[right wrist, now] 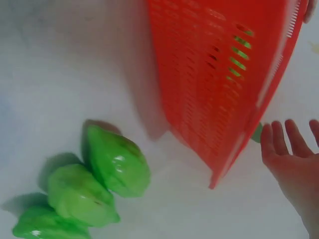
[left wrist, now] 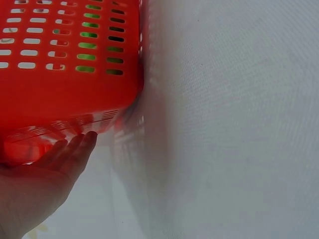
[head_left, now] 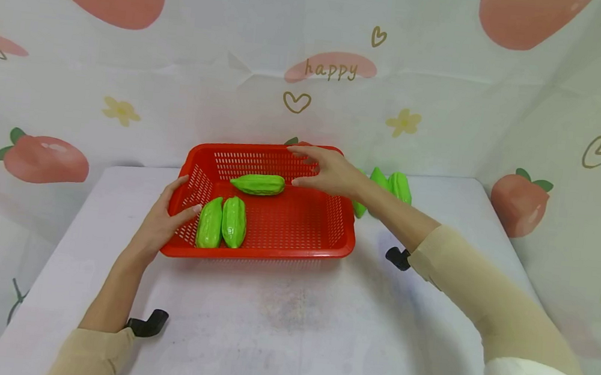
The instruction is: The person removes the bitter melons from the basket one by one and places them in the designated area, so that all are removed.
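Observation:
A red plastic basket (head_left: 294,251) with slotted walls stands on the table. My left hand (head_left: 163,218) grips its left end, the thumb over the rim and the fingers (left wrist: 82,149) along the outer wall. Inside are glossy green ridged fruits, like starfruit: two side by side at the near left, a left one (head_left: 210,223) and a right one (head_left: 234,222), and one lying crosswise (head_left: 258,184) farther back. My right hand (head_left: 326,169) hovers over the basket's back right part, fingers spread, holding nothing. In the right wrist view its fingers (right wrist: 296,142) show past the basket's rim.
Three more green fruits lie in a row on the table right of the basket: a near one (right wrist: 119,162), a middle one (right wrist: 79,194) and a far one (right wrist: 47,224). A white patterned cloth (head_left: 329,118) hangs behind the table. Black wrist mounts (head_left: 148,324) stick out from both sleeves.

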{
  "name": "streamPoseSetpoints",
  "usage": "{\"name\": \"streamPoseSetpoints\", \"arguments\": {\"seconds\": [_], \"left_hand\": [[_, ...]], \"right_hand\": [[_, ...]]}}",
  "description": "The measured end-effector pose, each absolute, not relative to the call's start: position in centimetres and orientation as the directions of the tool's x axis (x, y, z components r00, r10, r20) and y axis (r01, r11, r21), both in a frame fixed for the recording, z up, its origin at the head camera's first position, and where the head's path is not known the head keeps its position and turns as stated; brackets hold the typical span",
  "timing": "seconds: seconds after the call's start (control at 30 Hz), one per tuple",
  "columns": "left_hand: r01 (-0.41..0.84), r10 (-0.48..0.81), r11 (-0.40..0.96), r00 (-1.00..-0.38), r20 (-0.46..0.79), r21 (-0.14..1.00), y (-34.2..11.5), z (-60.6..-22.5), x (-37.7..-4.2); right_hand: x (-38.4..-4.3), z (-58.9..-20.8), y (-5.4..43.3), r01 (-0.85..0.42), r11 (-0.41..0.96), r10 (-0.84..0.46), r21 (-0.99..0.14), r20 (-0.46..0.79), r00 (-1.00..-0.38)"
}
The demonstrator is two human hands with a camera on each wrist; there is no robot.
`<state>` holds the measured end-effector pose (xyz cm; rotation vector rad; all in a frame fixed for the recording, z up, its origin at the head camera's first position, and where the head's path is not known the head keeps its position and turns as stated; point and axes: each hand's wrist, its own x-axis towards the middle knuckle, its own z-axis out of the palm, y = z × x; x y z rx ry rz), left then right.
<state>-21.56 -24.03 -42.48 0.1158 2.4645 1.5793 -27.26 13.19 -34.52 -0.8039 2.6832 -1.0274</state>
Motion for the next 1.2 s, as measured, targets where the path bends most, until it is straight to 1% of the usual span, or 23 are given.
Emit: {"name": "streamPoseSetpoints", "arguments": {"seconds": [0.13,0.33,0.47,0.6,0.87,1.03,1.2], "left_hand": [[-0.049,0.181,0.414,-0.974,-0.135,0.909,-24.1,-42.5,-21.6],[-0.057,0.179,0.424,-0.973,-0.146,0.904,-24.1,-42.6,-21.6],[-0.060,0.181,0.418,-0.972,-0.147,0.906,-24.1,-42.6,-21.6],[-0.060,0.180,0.414,-0.973,-0.147,0.908,-24.1,-42.6,-21.6],[-0.069,0.179,0.402,-0.972,-0.153,0.913,-24.1,-42.5,-21.6],[-0.079,0.175,0.394,-0.972,-0.159,0.916,-24.0,-42.7,-21.7],[-0.084,0.171,0.393,-0.972,-0.163,0.916,-24.1,-42.7,-21.6]], "right_hand": [[-27.7,-33.8,12.3,-0.438,0.637,-0.549,-0.635,0.026,-0.836],[-28.6,-33.0,11.0,-0.410,0.646,-0.565,-0.644,-0.043,-0.824],[-29.2,-32.9,10.3,-0.411,0.634,-0.589,-0.655,-0.065,-0.805],[-29.7,-33.0,9.7,-0.401,0.603,-0.604,-0.690,-0.067,-0.794],[-30.4,-32.9,8.8,-0.326,0.491,-0.595,-0.808,-0.038,-0.803],[-31.0,-33.0,8.4,-0.307,0.461,-0.587,-0.832,-0.027,-0.809],[-31.8,-33.8,8.1,-0.309,0.431,-0.589,-0.847,-0.005,-0.808]]}}
